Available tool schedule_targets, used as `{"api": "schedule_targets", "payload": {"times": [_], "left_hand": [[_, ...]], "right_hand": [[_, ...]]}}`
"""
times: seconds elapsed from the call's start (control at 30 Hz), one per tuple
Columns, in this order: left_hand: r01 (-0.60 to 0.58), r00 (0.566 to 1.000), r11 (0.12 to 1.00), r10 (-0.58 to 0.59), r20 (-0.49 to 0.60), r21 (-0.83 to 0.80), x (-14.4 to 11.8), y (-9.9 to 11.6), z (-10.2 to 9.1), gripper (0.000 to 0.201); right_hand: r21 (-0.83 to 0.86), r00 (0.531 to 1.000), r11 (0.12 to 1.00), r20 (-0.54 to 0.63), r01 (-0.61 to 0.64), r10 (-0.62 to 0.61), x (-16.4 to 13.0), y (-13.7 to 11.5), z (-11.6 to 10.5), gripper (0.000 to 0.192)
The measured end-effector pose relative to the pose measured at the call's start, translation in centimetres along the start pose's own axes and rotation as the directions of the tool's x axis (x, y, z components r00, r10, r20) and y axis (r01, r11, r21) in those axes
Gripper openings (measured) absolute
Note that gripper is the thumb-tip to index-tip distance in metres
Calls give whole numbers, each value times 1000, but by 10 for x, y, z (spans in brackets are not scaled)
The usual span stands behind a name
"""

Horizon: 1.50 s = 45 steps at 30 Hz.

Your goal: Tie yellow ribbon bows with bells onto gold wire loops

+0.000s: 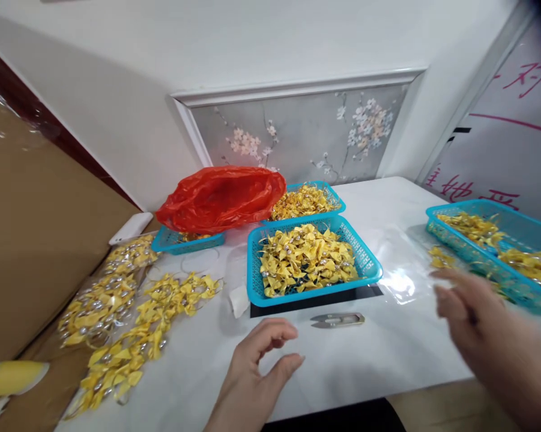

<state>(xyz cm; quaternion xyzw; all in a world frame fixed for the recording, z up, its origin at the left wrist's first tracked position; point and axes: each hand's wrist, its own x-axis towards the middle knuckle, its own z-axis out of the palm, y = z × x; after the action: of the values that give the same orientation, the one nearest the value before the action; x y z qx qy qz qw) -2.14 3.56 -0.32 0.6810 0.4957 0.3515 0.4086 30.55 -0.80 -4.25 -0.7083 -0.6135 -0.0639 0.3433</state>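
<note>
Right hand (495,342) blurred, I cannot tell whether its fingers pinch anything | yellow ornaments (441,258) just beyond those fingertips, beside far-right blue basket (520,228) | left hand (256,366) empty, thumb spread from curled fingers, near metal snips (331,322) on white table (355,366) | middle basket (362,252) heaped with similar pieces (308,258).

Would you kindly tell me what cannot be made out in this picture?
In the head view:
Right hand: blurred; whether it holds anything is unclear.
Left turquoise basket: the red bag hides much of its inside.
Right turquoise basket: cut off by the right edge.
</note>
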Motion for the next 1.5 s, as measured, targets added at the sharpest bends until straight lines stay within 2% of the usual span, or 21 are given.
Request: {"api": "schedule_targets", "payload": {"times": [0.07, 0.17, 0.23, 0.27, 0.37, 0.47, 0.5, 0.57, 0.7, 0.8, 0.83, 0.87, 0.9, 0.97, 1.03, 1.1, 1.13, 1.27, 1.37, 1.43, 1.5], "left_hand": [[-132, 985, 981, 145, -90, 143, 8, 3, -1, 5], [-209, 941, 926, 278, -192, 314, 29, 14, -6, 12], [-228, 933, 898, 312, -180, 375, 49, 23, -7, 14], [-243, 936, 882, 322, -140, 404, 60, 27, -6, 20], [-291, 947, 835, 321, 18, 466, 93, 30, 4, 34], [-325, 945, 819, 306, 119, 473, 120, 21, 15, 16], [-336, 941, 821, 307, 141, 461, 126, 19, 18, 17], [-363, 932, 833, 329, 154, 417, 135, 16, 20, 26], [-411, 911, 872, 402, 88, 265, 131, 32, 13, 17], [-435, 899, 897, 428, 92, 75, 113, 52, 9, 21], [-434, 896, 901, 430, 112, 16, 105, 57, 9, 20], [-431, 892, 902, 432, 134, -34, 97, 62, 9, 19], [-424, 889, 902, 432, 153, -81, 89, 66, 9, 19], [-396, 886, 898, 428, 176, -192, 73, 70, 10, 18], [-342, 900, 893, 401, 172, -294, 59, 71, 11, 17], [-280, 925, 897, 347, 155, -341, 47, 68, 12, 19], [-254, 937, 905, 318, 145, -341, 42, 65, 13, 20], [-136, 963, 897, 220, 158, -421, 28, 50, 16, 20], [-46, 978, 871, 139, 157, -489, 23, 34, 17, 17], [3, 995, 867, 45, 84, -498, 18, 23, 15, 20], [49, 997, 859, -72, -25, -510, 8, 14, 13, 22]], "right_hand": [[72, 986, 986, 53, 153, -157, -7, -26, 24, 28], [105, 961, 970, 150, 220, -234, -15, -54, 60, 34], [88, 952, 970, 191, 226, -239, -16, -63, 74, 32], [76, 950, 972, 206, 223, -235, -16, -64, 77, 31], [55, 953, 978, 222, 201, -209, -15, -58, 76, 32], [56, 965, 985, 201, 161, -169, -18, -43, 70, 31], [68, 969, 987, 190, 146, -156, -19, -37, 67, 31], [113, 977, 986, 164, 119, -137, -22, -26, 60, 33], [305, 982, 949, 140, 81, -129, -14, -27, 32, 33], [632, 968, 751, 247, -190, 37, 5, -49, 9, 34], [692, 947, 661, 306, -290, 96, 11, -58, 4, 39], [755, 919, 535, 376, -380, 121, 17, -67, 1, 45], [784, 874, 403, 475, -472, 99, 22, -76, 0, 49], [771, 776, 179, 628, -611, -57, 25, -92, 1, 56], [737, 697, 89, 666, -670, -264, 22, -105, 3, 63], [741, 660, 95, 642, -665, -389, 17, -115, 3, 61], [751, 659, 116, 632, -650, -408, 13, -120, 2, 56], [786, 721, 255, 618, -562, -314, 4, -137, 3, 32], [792, 754, 306, 604, -529, -261, 0, -145, 4, 34], [789, 767, 317, 601, -526, -225, -2, -148, 3, 35], [798, 800, 345, 572, -494, -180, -2, -150, 2, 33]]}}
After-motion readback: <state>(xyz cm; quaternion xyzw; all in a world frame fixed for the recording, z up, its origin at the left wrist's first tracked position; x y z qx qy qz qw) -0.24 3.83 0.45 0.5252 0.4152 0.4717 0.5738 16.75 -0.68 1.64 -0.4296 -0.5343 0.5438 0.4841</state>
